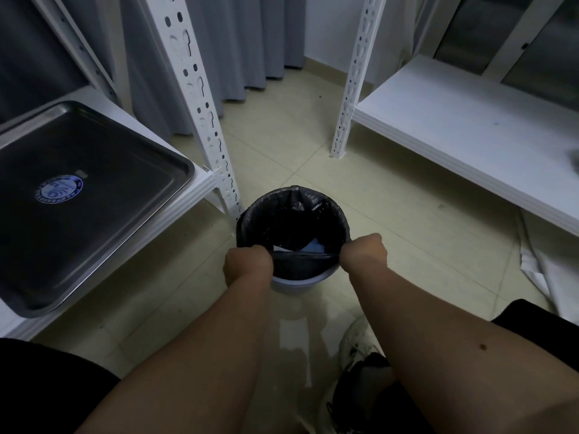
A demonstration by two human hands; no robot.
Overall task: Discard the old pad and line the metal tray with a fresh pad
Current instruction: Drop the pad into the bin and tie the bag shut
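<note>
- Because both wrists bend away from the camera, the fingers of the left hand (247, 264) and the right hand (363, 250) are hidden; only the backs of the 2 fists show.
- What lies at the bottom of the bin (293, 278) is hard to make out: a pale blue-white folded shape (308, 245) shows under the dark liner, perhaps the old pad, but I cannot tell for sure.
- Each grip is closed on the near rim of the black bin liner (300, 261), left hand at the left end, right hand at the right end, and the plastic is stretched taut between them.
- The bin stands on the tiled floor (407, 233), just beside the foot of a white slotted shelf post (200, 98).
- The metal tray (103, 170) lies on the low white shelf (175, 214) to the left, bare inside except for a round blue sticker (59, 189); its near corner overhangs the shelf edge.
- A second white shelf (470, 136) stands to the right, cut off by the frame edge.
- A white shoe (354, 346) shows near the right forearm, partly hidden.
</note>
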